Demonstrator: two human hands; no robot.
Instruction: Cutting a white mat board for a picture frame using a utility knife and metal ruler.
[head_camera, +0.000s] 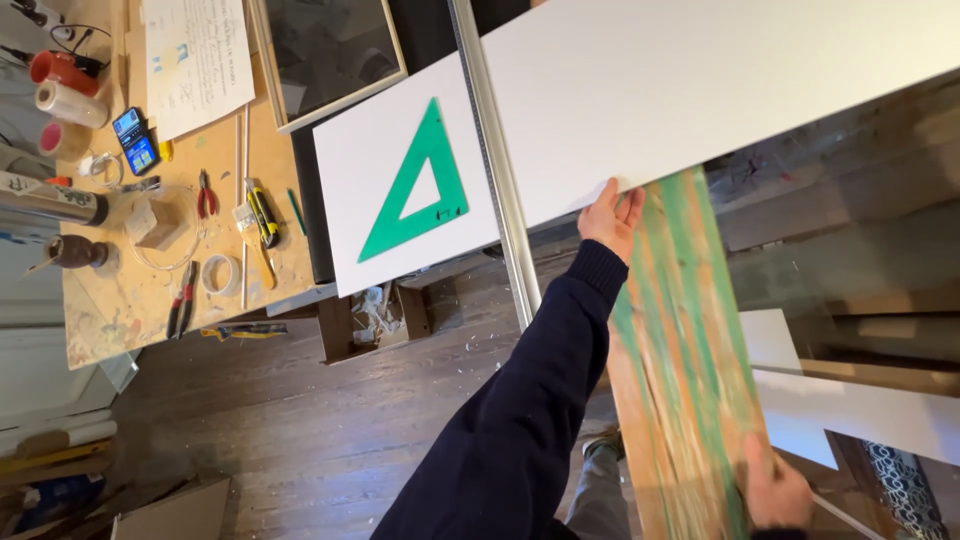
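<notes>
My left hand (610, 215), in a dark blue sleeve, grips the near edge of a large white board (700, 80) that lies across the work surface. A long metal straightedge (497, 170) crosses the board, and a green plastic triangle (390, 225) lies flat on the board to its left. My right hand (775, 490) rests low at the right on the edge of a worn plank (680, 350) streaked green and orange; its fingers curl on the wood. The plank runs from under the white board toward me.
A plywood bench (110, 310) at the left carries red pliers (207, 195), a yellow utility knife (262, 212), tape rolls (222, 275), a phone (135, 140), a paper sheet (198, 60) and a framed pane (330, 55). More white board pieces (860, 410) lean at right. Dark wooden floor (300, 430) lies below.
</notes>
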